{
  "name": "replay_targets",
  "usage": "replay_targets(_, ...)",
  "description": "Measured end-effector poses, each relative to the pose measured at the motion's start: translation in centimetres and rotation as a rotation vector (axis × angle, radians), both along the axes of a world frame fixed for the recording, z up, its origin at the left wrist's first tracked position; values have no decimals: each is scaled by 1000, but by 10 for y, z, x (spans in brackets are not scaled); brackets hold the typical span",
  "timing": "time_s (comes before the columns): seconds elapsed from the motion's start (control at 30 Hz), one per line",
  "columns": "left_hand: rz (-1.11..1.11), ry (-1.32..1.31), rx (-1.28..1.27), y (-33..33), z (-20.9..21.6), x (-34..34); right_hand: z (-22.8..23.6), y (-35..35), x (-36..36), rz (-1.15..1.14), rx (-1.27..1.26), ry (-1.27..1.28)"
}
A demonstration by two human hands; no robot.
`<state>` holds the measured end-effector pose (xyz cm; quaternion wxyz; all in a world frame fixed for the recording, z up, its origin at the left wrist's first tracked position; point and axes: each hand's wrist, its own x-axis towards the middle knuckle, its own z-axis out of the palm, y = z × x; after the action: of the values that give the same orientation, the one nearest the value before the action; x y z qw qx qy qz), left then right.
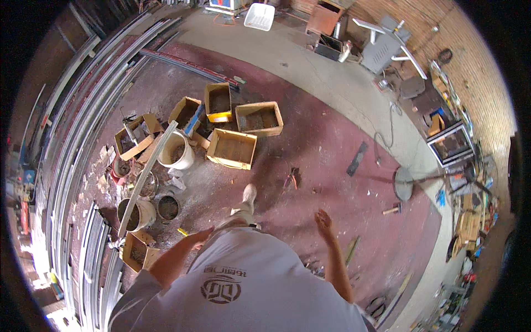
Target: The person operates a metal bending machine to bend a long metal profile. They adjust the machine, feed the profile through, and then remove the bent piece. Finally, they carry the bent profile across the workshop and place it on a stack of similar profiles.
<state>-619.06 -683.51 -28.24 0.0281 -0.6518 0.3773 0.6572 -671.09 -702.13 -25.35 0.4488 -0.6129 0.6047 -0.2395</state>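
My left hand hangs beside my hip, empty, its fingers stretched toward my trousers. Held out over the floor on the right is my right hand, with nothing in it and the fingers loosely extended. Ahead of my shoe lies a pair of pliers with reddish handles. Several open cardboard boxes stand front left, some with dark contents. Next to them are a white bucket and a second bucket. A long metal profile leans across the buckets. A small yellow item lies near my left hand.
Long metal bars cover the left side. On the right are a hammer, a dark flat strip and a round stand base. A cable runs over the floor. Clutter and a dark frame line the right wall.
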Motion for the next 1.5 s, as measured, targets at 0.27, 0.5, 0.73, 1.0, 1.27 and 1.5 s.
replay_targets(0.27, 70, 245, 238, -276, 41, -53, -51, -62, -41, -126, 512, 120)
replay_targets(0.5, 93, 117, -59, -560, 120, -74, -120, -135, -77, 62, 476, 312)
replay_targets(0.73, -11, -156, -395, -726, 87, -80, -157, -266, -122, 129, 511, 214)
replay_targets(1.0, -128, -209, -133, -691, 31, -136, -155, -559, -253, 215, 366, 256)
replay_targets(1.27, -134, -84, 90, -746, -8, -174, -125, -921, -343, -192, 235, -168)
replay_targets(1.5, -414, -142, 51, -906, -23, -83, -158, -1049, -214, -69, 786, -712)
